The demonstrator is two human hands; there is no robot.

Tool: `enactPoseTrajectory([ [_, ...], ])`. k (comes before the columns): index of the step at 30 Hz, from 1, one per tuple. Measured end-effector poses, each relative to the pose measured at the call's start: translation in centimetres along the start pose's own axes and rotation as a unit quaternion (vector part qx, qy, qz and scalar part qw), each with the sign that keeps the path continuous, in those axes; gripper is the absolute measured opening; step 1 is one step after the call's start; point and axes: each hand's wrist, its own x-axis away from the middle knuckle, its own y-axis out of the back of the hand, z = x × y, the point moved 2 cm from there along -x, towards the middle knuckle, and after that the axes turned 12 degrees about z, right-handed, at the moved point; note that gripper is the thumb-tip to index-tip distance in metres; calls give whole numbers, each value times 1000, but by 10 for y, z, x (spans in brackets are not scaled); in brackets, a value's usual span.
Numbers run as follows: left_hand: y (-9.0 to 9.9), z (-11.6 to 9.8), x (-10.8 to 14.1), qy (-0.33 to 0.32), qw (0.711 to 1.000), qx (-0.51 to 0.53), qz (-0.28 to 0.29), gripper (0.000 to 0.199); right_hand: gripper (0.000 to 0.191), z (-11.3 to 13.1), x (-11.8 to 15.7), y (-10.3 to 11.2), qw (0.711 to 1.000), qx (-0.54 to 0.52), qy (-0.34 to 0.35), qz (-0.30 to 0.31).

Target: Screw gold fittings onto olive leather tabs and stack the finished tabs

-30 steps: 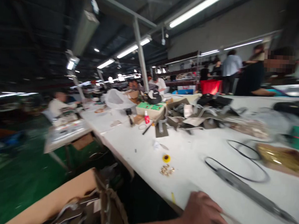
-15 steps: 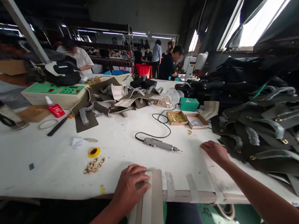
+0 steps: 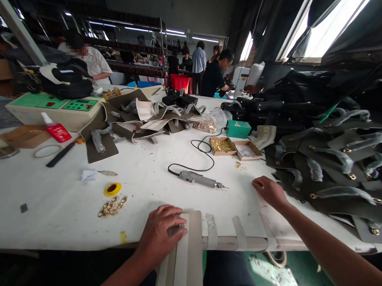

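My left hand (image 3: 162,230) is closed on a beige bag panel (image 3: 193,244) at the table's front edge. Its thumb and fingers press around a small metal fitting on the panel's pale strip. Further right, my right hand (image 3: 269,191) rests low over the white tabletop with fingers curled together; whatever they hold, if anything, is hidden. Between the hands and further back lies a grey electric screwdriver (image 3: 198,178), its bit pointing right. Beyond my right hand are a few small gold pieces (image 3: 238,165) and a cardboard tray of gold hardware (image 3: 223,145).
Gold rings (image 3: 112,207) and a yellow tape roll (image 3: 112,189) lie left. Dark bag panels with plastic-wrapped handles (image 3: 343,194) pile up on the right, more (image 3: 99,145) at the back left. A green box (image 3: 238,129) stands behind a second tray (image 3: 247,150). Several people work beyond.
The view has shifted slightly, so the table things sit a little further left and higher. Both hands keep nearly the same pose and place on the table.
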Motion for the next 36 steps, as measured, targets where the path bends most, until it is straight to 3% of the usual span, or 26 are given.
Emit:
enactPoseTrajectory([
  [12, -1, 2, -1, -1, 1000, 30, 0, 20, 26, 9, 12, 7, 997, -70, 31, -28],
  [14, -1, 0, 0, 3, 999, 41, -6, 21, 29, 26, 20, 9, 994, -91, 61, -6],
  [17, 0, -5, 3, 4, 998, 58, -15, 21, 32, 73, 42, 9, 979, -157, 112, 58],
  [22, -3, -6, 4, 2, 998, 63, -25, 20, 32, 181, 97, -3, 908, -284, 206, 227],
  [25, -6, -5, 6, -2, 998, 50, -24, 19, 31, 229, 117, -17, 877, -309, 239, 279],
  [29, -8, -5, 7, -11, 999, 37, -22, 19, 27, 253, 116, -35, 880, -290, 250, 281],
  [36, -10, -2, 8, -18, 999, 28, -15, 22, 23, 254, 105, -42, 886, -277, 218, 301],
])
